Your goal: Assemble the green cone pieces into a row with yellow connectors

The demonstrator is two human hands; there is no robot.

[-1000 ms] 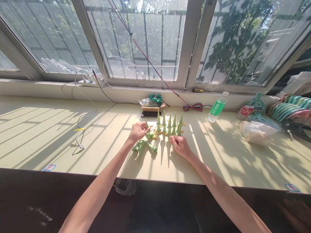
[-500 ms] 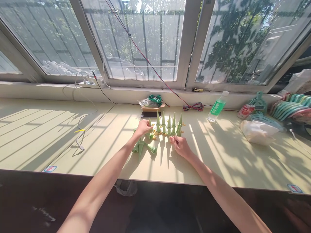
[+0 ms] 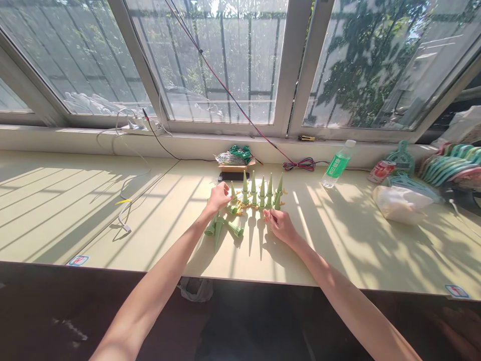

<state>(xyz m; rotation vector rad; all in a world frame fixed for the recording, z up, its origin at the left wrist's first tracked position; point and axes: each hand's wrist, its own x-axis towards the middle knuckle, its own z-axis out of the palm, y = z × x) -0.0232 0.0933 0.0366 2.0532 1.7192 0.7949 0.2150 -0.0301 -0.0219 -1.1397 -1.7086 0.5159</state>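
Several green cone-shaped spikes (image 3: 262,193) with small yellow valves stand point-up in a cluster on the table. At the cluster's left end, my left hand (image 3: 219,197) is just beside a standing spike (image 3: 233,190), thumb and forefinger slightly apart. My right hand (image 3: 280,224) is at the near side of the cluster, with its fingertips pinched together; what they hold, if anything, is too small to make out. More green spikes (image 3: 235,229) lie on their sides below my left hand, partly covered by it.
Behind the cluster are a black phone (image 3: 233,176) and a small carton (image 3: 233,168) with plastic packaging. To the right stand a bottle (image 3: 336,165), a red can (image 3: 382,171) and a white bag (image 3: 400,203). A white cable (image 3: 122,215) lies at left.
My left hand has drawn slightly left, leaving more of the end spike in view, which stays upright. My right hand has barely moved.
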